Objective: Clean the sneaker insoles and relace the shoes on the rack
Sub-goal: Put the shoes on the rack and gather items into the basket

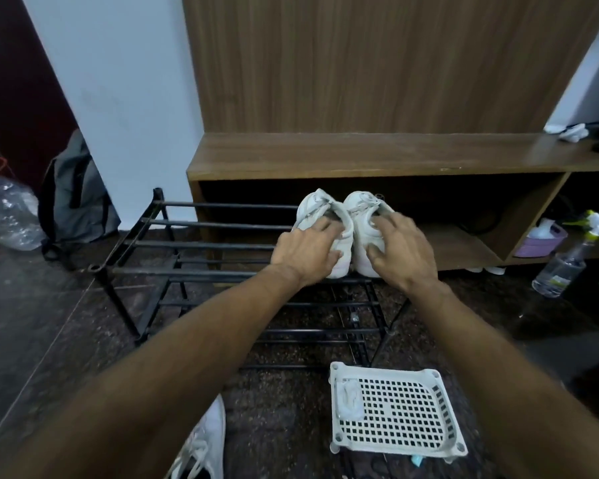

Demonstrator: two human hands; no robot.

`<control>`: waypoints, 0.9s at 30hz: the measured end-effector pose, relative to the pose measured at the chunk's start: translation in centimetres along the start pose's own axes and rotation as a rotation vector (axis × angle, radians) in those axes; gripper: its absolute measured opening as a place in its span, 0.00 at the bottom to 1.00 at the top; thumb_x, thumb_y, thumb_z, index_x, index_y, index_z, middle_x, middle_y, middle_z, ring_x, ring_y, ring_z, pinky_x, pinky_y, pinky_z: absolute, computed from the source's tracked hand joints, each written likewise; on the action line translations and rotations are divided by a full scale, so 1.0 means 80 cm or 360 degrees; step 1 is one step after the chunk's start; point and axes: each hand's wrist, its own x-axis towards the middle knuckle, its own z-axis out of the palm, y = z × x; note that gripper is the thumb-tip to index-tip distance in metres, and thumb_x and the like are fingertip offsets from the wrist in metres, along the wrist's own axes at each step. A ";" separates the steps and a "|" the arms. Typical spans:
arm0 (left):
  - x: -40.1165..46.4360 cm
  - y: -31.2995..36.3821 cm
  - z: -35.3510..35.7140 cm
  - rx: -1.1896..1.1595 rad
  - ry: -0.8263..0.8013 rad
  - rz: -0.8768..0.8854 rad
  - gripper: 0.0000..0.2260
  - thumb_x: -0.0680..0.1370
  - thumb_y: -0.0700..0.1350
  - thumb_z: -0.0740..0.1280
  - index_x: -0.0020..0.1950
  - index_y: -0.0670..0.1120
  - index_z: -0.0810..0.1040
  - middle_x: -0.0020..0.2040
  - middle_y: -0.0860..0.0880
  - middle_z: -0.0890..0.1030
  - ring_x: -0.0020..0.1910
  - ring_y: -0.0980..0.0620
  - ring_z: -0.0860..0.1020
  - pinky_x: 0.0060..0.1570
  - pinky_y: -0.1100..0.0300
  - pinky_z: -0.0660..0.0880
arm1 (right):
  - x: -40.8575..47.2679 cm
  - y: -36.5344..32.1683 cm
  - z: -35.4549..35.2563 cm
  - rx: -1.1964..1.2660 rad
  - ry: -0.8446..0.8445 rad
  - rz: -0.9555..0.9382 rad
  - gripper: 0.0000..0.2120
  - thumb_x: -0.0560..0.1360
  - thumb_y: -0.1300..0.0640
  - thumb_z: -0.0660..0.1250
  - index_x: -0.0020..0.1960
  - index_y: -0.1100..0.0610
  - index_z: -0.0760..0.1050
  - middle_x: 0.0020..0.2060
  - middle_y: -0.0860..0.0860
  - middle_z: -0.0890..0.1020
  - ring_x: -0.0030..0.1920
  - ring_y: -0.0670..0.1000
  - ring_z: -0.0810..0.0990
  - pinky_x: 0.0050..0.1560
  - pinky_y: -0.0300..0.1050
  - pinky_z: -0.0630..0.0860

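Note:
Two white sneakers stand side by side, heels toward me, on the top tier of a black metal rack [201, 225]. My left hand [306, 250] grips the heel of the left sneaker [317, 210], fingers over its collar and thumb on its side. Over the heel of the right sneaker [362, 216] my right hand [403, 252] curls in the same way, thumb on its inner side. The laces at the fronts of both shoes are partly visible and look tied or bunched.
A white perforated plastic stool [398, 409] stands on the floor in front, a small cloth on it. Another white sneaker [204, 444] lies at the bottom edge. A spray bottle [561, 267] and purple basket [542, 242] sit right. A wooden cabinet [377, 153] rises behind the rack.

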 end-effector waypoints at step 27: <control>-0.530 -0.149 0.251 -0.0160 -0.1251 -0.1134 0.24 0.77 0.50 0.62 0.72 0.49 0.65 0.68 0.48 0.71 0.70 0.46 0.66 0.68 0.45 0.59 | -0.371 -0.329 0.288 0.0070 -0.1783 -0.0673 0.22 0.74 0.56 0.64 0.67 0.56 0.65 0.64 0.55 0.72 0.67 0.57 0.68 0.65 0.53 0.68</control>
